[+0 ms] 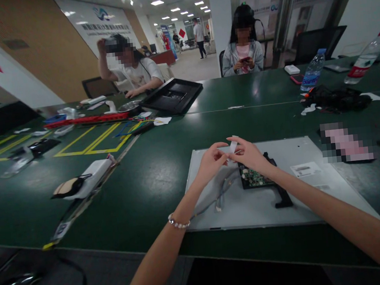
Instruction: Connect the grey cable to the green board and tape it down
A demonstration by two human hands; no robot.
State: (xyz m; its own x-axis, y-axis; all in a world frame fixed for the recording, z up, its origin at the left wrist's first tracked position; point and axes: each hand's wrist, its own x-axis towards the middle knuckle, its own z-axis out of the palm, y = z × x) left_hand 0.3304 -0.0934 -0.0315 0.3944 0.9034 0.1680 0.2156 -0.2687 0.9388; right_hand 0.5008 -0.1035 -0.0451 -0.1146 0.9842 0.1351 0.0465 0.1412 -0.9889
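Above a flat grey panel (230, 214) on the green table, my two hands are raised close together. My right hand (247, 155) pinches a small white strip (233, 147) that sticks up between its fingers. My left hand (213, 158) has its thumb and fingers bent together beside the strip's lower end; what they hold is too small to make out. Below my right hand, a green circuit board (255, 177) in a black frame lies on the panel, partly covered by my right forearm. Grey cables (221, 193) run across the panel left of the board.
A power strip (90, 176) lies at the left. Further back are a black monitor shell (175, 95), a person (139, 69) and a seated person with a phone (243, 59). Bottles (313, 70) and black gear (335, 98) stand or lie at the right.
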